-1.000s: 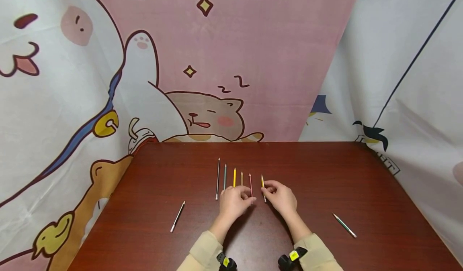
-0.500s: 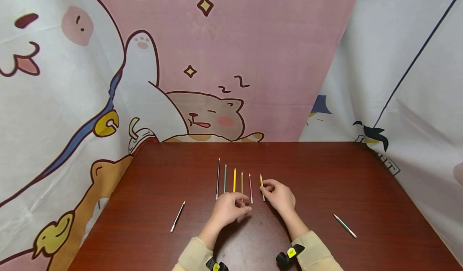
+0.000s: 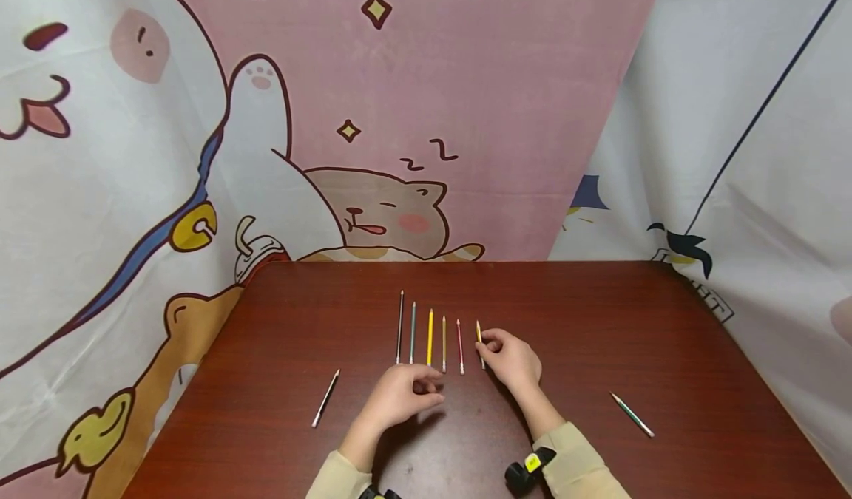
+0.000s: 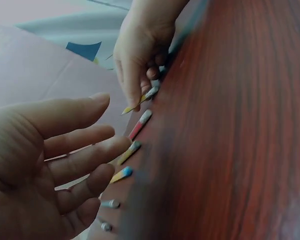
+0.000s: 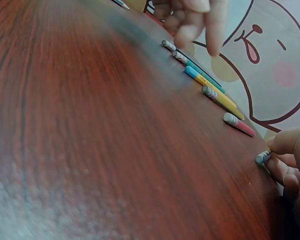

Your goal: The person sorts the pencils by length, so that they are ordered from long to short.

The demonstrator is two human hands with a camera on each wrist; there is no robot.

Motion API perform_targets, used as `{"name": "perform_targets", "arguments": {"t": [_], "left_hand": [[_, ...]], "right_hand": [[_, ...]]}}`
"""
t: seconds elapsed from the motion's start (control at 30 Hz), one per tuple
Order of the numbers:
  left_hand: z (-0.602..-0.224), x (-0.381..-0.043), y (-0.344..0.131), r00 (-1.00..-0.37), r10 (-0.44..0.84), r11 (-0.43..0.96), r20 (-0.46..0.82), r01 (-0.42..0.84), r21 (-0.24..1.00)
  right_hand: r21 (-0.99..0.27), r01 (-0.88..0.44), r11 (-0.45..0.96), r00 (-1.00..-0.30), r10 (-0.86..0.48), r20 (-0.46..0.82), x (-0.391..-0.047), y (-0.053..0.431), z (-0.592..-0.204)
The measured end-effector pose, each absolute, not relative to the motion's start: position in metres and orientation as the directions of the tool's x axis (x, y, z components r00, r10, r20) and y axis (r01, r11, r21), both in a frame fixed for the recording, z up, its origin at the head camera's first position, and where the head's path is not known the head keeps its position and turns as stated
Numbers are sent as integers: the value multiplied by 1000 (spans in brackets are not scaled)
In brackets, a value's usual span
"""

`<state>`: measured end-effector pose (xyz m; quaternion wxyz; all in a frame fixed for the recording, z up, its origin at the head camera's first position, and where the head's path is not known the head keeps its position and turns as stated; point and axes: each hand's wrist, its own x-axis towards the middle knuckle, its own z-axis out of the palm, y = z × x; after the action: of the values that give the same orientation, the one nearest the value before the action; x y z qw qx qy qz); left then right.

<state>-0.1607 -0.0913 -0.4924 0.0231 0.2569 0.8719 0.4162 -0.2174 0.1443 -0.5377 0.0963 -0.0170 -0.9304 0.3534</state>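
My right hand (image 3: pixel 512 358) pinches a short yellow pencil (image 3: pixel 478 330) between thumb and fingers, at the right end of a row of pencils. Beside it in the row lies a red pencil (image 3: pixel 460 347), then a dull gold one (image 3: pixel 444 342), a bright yellow pencil (image 3: pixel 430 336), a teal pencil (image 3: pixel 413 333) and a dark pencil (image 3: pixel 400 327) farthest left. Over the near ends of the left pencils hovers my left hand (image 3: pixel 402 394), fingers relaxed and holding nothing. In the left wrist view, that hand (image 4: pixel 55 160) shows its spread fingers and bare palm.
On the reddish-brown table (image 3: pixel 552 299), a dark pencil (image 3: pixel 325 398) lies apart at the left and a green pencil (image 3: pixel 632 415) at the right. Behind the table's far edge hangs a cartoon-printed cloth (image 3: pixel 499 114).
My left hand has come away from the red pencil, moving left and toward me. My right hand has shifted slightly left with the short yellow pencil, closer to the red one.
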Motion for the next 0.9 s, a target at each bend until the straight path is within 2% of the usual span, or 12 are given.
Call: {"name": "perform_targets", "arguments": {"t": [0.33, 0.9], "left_hand": [[-495, -154, -112, -857, 478, 499, 194, 446, 743], [-499, -142, -127, -888, 403, 533, 220, 423, 733]], "right_hand": [[-653, -37, 757, -978, 106, 179, -219, 142, -538], [-618, -50, 785, -978, 88, 191, -218, 139, -538]]}}
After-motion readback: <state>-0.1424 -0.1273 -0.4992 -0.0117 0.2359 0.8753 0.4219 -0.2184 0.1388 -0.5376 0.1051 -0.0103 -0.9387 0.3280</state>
